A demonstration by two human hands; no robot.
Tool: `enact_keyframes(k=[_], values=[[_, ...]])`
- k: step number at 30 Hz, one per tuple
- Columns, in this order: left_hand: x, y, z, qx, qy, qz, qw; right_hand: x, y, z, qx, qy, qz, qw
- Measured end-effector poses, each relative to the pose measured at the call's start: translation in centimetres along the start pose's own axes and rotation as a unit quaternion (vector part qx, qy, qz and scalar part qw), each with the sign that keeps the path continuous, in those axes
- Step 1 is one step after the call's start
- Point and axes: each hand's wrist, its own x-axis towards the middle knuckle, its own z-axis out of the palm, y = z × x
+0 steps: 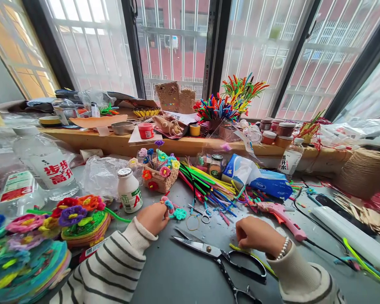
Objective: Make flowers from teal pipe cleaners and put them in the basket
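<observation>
My left hand (152, 217) is closed in a pinch around a small pink-and-blue pipe cleaner flower (167, 204). A turquoise pipe cleaner flower (180, 214) lies just right of those fingers. My right hand (256, 235) is curled, its fingertips closed at a yellow-green pipe cleaner (255, 256) that runs beneath the hand toward the sleeve; the exact grip is partly hidden. Between my hands, large black-handled scissors (209, 250) lie with blades parted, their tips toward the left hand. Small white-handled scissors (205, 215) rest farther back, beside a thin ring (192, 223).
Stacked colourful pipe cleaner flowers (72, 217) and a white bottle (129, 190) stand left. Behind are a flower basket (161, 179) and a pipe cleaner bundle (205, 183). To the right lie a pink glue gun (281, 215), its black cord and a twine spool (362, 169).
</observation>
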Motion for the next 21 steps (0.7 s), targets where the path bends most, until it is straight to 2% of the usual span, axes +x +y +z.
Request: enact_keyframes(k=[2,5,8,13,16,19,21], values=[[0.1,0.0,0.1,-0.016,0.071,-0.005,0.997,0.0,-0.9,0.1,-0.025,-0.005,-0.006,1.000],[0.2,0.7,0.0,-0.073,0.202,0.032,0.976,0.0,-1.6,-0.2,-0.024,0.015,-0.024,0.999],[0.0,1.6,-0.1,-0.116,0.251,0.056,0.959,0.0,-1.9,-0.2,-0.009,0.014,-0.037,0.999],[-0.7,2.4,-0.1,-0.184,0.240,0.055,0.952,0.6,-2.7,0.2,-0.050,0.007,-0.087,0.995],[-1.2,3.1,-0.1,-0.282,0.229,0.054,0.930,1.4,-3.3,-1.0,-0.001,0.075,-0.102,0.992],[-1.3,4.3,-0.3,-0.434,0.167,0.058,0.883,1.8,-4.4,-3.2,0.132,0.199,-0.132,0.962],[-1.2,5.2,-0.4,-0.542,0.099,0.063,0.832,1.7,-5.3,-4.4,0.249,0.223,-0.180,0.925]])
